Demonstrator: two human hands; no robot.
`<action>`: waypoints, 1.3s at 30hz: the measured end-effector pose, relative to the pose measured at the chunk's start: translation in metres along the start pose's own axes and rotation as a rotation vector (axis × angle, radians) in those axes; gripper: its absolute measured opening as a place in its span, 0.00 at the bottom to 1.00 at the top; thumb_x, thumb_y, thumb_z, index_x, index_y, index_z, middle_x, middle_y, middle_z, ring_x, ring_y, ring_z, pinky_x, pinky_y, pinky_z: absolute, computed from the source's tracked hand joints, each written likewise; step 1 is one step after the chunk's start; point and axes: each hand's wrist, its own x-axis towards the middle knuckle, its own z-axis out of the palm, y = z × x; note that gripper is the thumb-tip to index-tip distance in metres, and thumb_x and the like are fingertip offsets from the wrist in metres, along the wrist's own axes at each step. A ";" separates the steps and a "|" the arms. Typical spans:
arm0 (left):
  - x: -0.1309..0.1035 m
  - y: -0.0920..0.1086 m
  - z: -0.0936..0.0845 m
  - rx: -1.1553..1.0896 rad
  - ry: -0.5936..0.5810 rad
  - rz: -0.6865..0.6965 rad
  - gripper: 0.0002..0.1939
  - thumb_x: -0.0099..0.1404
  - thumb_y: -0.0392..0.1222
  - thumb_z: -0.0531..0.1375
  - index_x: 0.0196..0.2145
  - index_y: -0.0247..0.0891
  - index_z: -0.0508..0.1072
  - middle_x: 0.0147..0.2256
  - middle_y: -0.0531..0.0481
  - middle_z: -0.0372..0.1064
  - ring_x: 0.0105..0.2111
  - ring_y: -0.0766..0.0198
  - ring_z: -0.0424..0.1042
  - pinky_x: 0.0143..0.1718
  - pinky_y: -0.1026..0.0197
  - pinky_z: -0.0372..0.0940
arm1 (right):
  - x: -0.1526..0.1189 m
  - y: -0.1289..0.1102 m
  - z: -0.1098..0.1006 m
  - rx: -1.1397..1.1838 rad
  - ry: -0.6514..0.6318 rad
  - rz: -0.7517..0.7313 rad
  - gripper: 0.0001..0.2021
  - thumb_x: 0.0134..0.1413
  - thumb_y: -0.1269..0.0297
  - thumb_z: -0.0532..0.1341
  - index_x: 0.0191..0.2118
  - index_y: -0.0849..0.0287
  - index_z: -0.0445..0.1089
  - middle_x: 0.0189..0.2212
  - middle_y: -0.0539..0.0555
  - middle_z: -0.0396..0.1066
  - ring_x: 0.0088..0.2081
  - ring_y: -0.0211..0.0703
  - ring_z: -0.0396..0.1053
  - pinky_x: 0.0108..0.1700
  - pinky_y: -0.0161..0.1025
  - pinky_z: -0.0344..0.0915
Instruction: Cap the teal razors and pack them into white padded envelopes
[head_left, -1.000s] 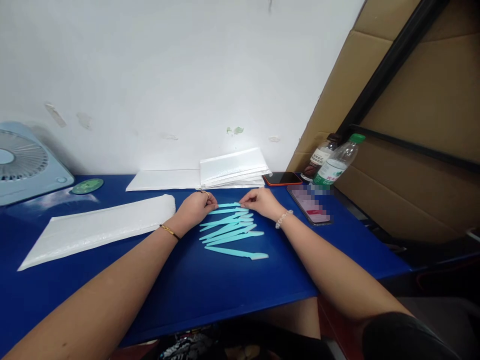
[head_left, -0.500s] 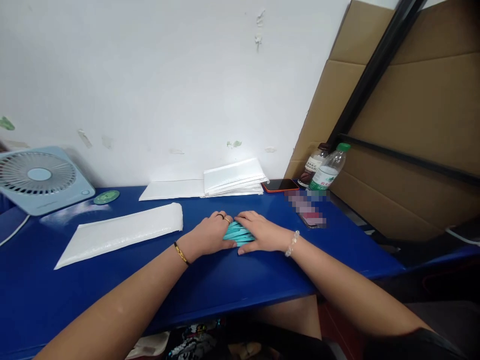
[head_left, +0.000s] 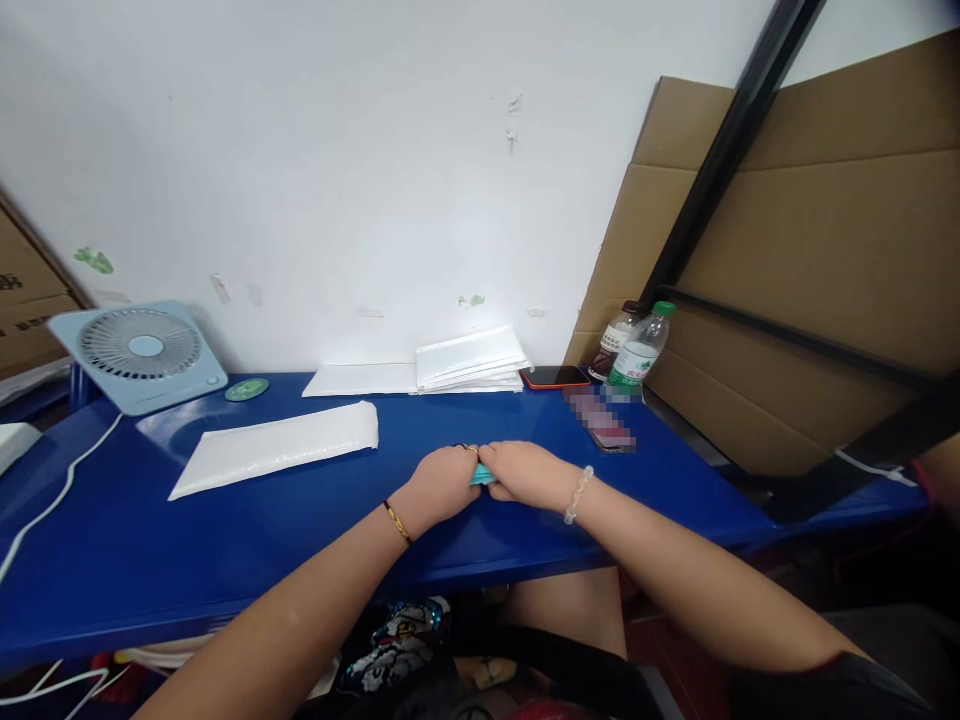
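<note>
Near the front of the blue table, my left hand [head_left: 444,484] and my right hand [head_left: 526,472] meet, their fingers wrapped round a small bundle of teal packets [head_left: 482,476]. Most of the bundle is hidden by my hands; only a strip shows between them. A white padded envelope [head_left: 281,445] lies on the table to the left of my hands. Behind them, against the wall, is a stack of white envelopes [head_left: 471,358], with another flat white envelope [head_left: 361,379] beside it.
A light blue fan [head_left: 145,346] and a green disc [head_left: 247,389] stand at the left of the blue table [head_left: 315,530]. An orange-edged phone [head_left: 556,376], two bottles [head_left: 636,358] and a partly blurred phone [head_left: 611,432] are at the right, near cardboard [head_left: 810,220].
My hands have closed more tightly round the teal packets, now mostly covered. The camera view has shifted, showing more of the left side, with boxes there.
</note>
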 end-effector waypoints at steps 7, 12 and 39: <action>0.008 0.017 0.002 -0.740 0.361 0.044 0.07 0.62 0.42 0.53 0.37 0.37 0.65 0.34 0.50 0.70 0.34 0.62 0.69 0.36 0.60 0.64 | -0.016 -0.002 -0.075 0.399 0.452 -0.114 0.15 0.62 0.56 0.53 0.49 0.59 0.65 0.44 0.58 0.69 0.45 0.44 0.67 0.46 0.40 0.64; 0.010 0.029 0.009 -1.040 0.296 -0.065 0.08 0.55 0.43 0.59 0.25 0.37 0.63 0.23 0.53 0.66 0.26 0.65 0.65 0.29 0.62 0.61 | -0.005 -0.024 -0.060 0.514 0.409 -0.112 0.14 0.64 0.62 0.49 0.45 0.59 0.68 0.41 0.58 0.70 0.42 0.44 0.68 0.47 0.44 0.64; -0.060 -0.184 -0.066 -0.075 -0.028 -0.415 0.54 0.43 0.63 0.62 0.62 0.33 0.54 0.56 0.33 0.61 0.55 0.39 0.60 0.53 0.49 0.55 | -0.014 0.014 0.017 1.658 0.640 0.171 0.16 0.52 0.51 0.62 0.27 0.57 0.59 0.14 0.41 0.53 0.16 0.32 0.51 0.27 0.38 0.62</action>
